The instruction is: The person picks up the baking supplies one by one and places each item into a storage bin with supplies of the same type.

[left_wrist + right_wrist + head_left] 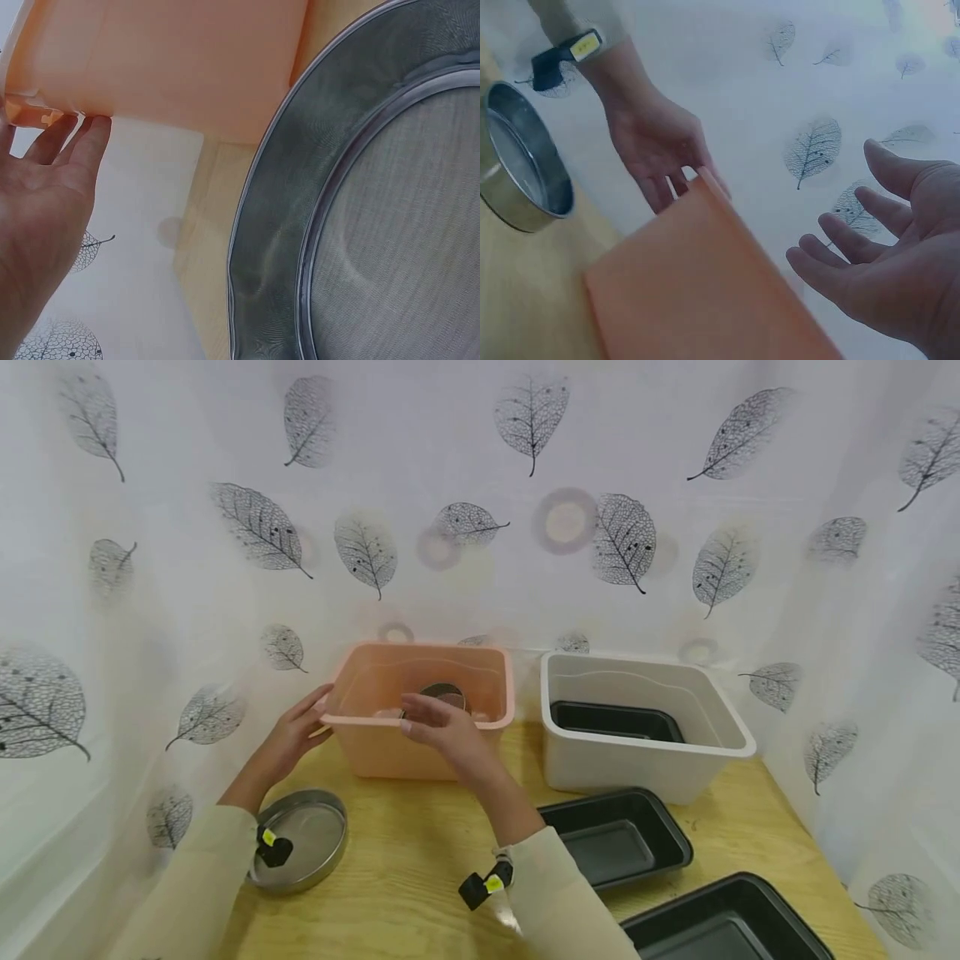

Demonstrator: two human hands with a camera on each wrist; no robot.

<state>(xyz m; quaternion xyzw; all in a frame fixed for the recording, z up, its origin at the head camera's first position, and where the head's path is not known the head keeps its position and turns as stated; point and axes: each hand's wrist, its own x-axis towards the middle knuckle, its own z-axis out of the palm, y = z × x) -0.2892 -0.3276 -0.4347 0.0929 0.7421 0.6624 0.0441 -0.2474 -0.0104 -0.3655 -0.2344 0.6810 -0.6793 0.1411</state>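
My left hand (296, 739) grips the left rim of a peach plastic bin (405, 752); in the left wrist view its fingers (90, 142) reach up under the rim. Over the bin's front edge hovers my right hand (453, 739), fingers spread and loosely bent, with nothing in them; the right wrist view shows that hand (900, 255) apart from the bin wall. A round metal piece (450, 695) stands inside the bin, partly hidden by the right hand. Below the left forearm lies a round metal sieve (405, 225), whose mesh shows closely in the left wrist view.
To the right stands a white plastic bin (615, 768) with a dark loaf pan (615, 720) inside. Two more dark pans, one (615, 847) behind the other (727, 935), lie in front of it on the wooden table (397, 877). A leaf-print curtain (450, 435) hangs behind.
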